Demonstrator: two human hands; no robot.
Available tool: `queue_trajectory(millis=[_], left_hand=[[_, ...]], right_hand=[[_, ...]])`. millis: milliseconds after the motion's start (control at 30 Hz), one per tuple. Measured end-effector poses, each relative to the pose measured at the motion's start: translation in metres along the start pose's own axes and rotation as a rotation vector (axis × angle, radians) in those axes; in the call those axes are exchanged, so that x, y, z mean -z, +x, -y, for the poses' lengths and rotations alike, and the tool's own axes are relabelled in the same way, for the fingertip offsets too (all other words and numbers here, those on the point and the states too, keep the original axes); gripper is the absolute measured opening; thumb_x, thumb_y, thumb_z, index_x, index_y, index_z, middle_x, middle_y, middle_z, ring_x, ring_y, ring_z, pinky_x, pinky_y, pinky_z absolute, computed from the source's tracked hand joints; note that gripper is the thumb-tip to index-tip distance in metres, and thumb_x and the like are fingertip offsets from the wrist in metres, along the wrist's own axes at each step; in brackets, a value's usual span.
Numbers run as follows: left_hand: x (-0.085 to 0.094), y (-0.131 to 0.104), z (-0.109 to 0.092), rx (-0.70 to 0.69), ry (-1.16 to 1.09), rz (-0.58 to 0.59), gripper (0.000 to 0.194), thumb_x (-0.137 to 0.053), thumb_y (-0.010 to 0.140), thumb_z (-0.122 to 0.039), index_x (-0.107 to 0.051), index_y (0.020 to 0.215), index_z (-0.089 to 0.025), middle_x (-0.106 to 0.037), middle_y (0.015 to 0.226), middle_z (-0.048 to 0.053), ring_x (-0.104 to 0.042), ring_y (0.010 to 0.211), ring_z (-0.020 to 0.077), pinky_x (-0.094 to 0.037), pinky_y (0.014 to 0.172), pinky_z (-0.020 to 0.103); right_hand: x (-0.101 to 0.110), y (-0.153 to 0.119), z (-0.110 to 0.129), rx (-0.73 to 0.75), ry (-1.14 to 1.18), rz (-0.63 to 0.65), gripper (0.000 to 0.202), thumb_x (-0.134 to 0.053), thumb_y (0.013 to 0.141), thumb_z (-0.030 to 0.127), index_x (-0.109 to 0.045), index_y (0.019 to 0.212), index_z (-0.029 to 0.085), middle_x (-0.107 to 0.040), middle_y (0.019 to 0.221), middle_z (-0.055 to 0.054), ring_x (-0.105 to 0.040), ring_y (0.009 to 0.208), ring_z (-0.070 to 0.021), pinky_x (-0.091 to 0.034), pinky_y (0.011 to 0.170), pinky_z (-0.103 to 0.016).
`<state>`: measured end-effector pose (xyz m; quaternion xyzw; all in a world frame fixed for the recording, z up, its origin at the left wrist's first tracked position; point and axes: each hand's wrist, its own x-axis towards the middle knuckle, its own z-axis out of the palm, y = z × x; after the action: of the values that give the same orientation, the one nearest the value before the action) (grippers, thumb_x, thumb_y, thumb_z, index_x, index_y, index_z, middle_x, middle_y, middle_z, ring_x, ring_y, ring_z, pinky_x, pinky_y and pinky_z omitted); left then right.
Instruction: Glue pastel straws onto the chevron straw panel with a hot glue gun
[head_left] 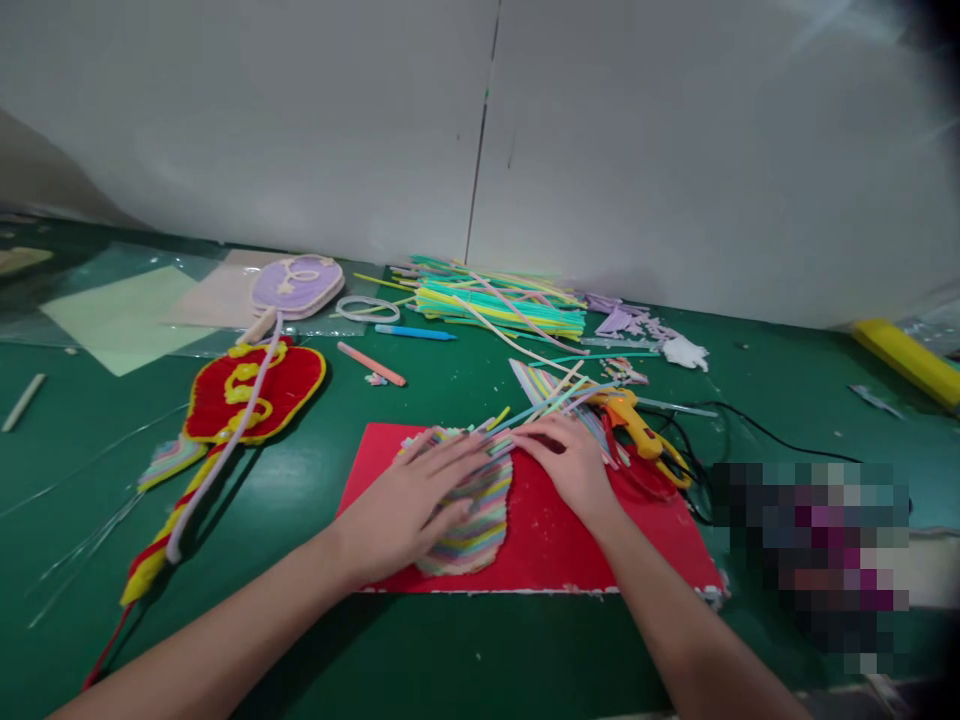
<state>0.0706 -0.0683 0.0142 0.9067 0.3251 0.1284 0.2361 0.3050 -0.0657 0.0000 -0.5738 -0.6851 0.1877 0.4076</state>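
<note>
In my head view, the left hand (420, 495) lies flat, fingers extended, on the striped piece (491, 522) beneath it. The right hand (570, 465) pinches thin strips (566, 398) at that piece's upper edge; I see the glue gun (636, 425) just right of it.

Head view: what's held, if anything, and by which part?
Right hand seems to pinch pipe cleaners by their part nearest the striped panel; left hand rests on it.
</note>
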Motion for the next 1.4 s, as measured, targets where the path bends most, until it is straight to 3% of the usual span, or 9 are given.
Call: queue_trajectory(millis=[133,200,400,500,667,900,1100,1400], left_hand=[[0.009,0.004,0.016,0.208,-0.042,-0.348,0.034,-0.036,0.095,-0.028,-0.058,0.119,-0.021,-0.059,0.129,0.008,-0.05,0.124,0.0213,-0.03,0.111,0.045],[0.012,0.005,0.029,0.289,-0.074,-0.425,0.031,-0.041,0.092,-0.029,-0.062,0.112,-0.019,-0.061,0.122,0.01,-0.053,0.118,0.0228,-0.038,0.104,0.043],[0.014,0.007,0.055,0.292,-0.1,-0.371,0.028,-0.051,0.086,-0.04,-0.069,0.095,-0.021,-0.063,0.116,0.009,-0.056,0.112,0.0243,-0.041,0.101,0.04],[0.014,0.007,0.054,0.284,-0.113,-0.336,0.026,-0.055,0.083,-0.039,-0.07,0.093,-0.021,-0.063,0.117,0.009,-0.056,0.113,0.0248,-0.038,0.103,0.043],[0.012,0.007,0.052,0.282,-0.118,-0.304,0.028,-0.062,0.077,-0.038,-0.069,0.101,-0.025,-0.061,0.123,0.007,-0.05,0.121,0.0262,-0.024,0.11,0.051],[0.009,0.008,0.054,0.281,-0.136,-0.319,0.025,-0.066,0.074,-0.038,-0.069,0.096,-0.026,-0.062,0.122,0.007,-0.052,0.12,0.0275,-0.016,0.111,0.056],[0.015,0.009,0.045,0.228,-0.188,-0.353,0.021,-0.066,0.072,-0.032,-0.067,0.091,-0.022,-0.064,0.116,0.007,-0.053,0.117,0.0256,-0.028,0.108,0.047],[0.015,0.009,0.045,0.233,-0.388,-0.348,0.019,-0.063,0.071,-0.03,-0.062,0.088,-0.021,-0.068,0.089,0.002,-0.063,0.084,0.0183,-0.049,0.081,0.032]], right_hand=[[0.003,0.0,-0.004,-0.01,-0.071,-0.151,0.025,-0.056,0.086,0.042,-0.071,0.082,0.022,-0.066,0.082,-0.004,-0.059,0.072,-0.0166,-0.048,0.068,-0.03],[0.012,0.003,-0.01,-0.027,-0.128,-0.213,0.027,-0.054,0.087,0.042,-0.07,0.084,0.021,-0.065,0.084,-0.005,-0.058,0.073,-0.0172,-0.048,0.07,-0.031],[0.065,0.014,-0.045,-0.168,-0.387,-0.348,0.036,-0.053,0.082,0.046,-0.07,0.089,0.016,-0.063,0.098,-0.015,-0.054,0.096,-0.0283,-0.039,0.09,-0.045],[0.08,0.011,-0.064,-0.29,-0.467,-0.339,0.043,-0.054,0.079,0.049,-0.07,0.094,0.012,-0.063,0.093,-0.017,-0.055,0.089,-0.029,-0.042,0.085,-0.045],[0.075,0.003,-0.08,-0.432,-0.537,-0.316,0.054,-0.053,0.08,0.05,-0.062,0.112,0.008,-0.066,0.092,-0.016,-0.059,0.083,-0.0267,-0.045,0.074,-0.037],[0.075,-0.002,-0.079,-0.448,-0.633,-0.28,0.043,-0.048,0.085,0.048,-0.069,0.09,0.011,-0.063,0.096,-0.017,-0.058,0.09,-0.0268,-0.042,0.081,-0.037],[0.073,-0.003,-0.074,-0.441,-0.627,-0.355,0.045,-0.041,0.088,0.049,-0.067,0.093,0.013,-0.061,0.099,-0.015,-0.057,0.086,-0.0253,-0.042,0.076,-0.036],[0.083,-0.001,-0.075,-0.445,-0.601,-0.507,0.045,-0.037,0.09,0.049,-0.063,0.094,0.013,-0.057,0.101,-0.016,-0.053,0.085,-0.0248,-0.042,0.077,-0.037]])
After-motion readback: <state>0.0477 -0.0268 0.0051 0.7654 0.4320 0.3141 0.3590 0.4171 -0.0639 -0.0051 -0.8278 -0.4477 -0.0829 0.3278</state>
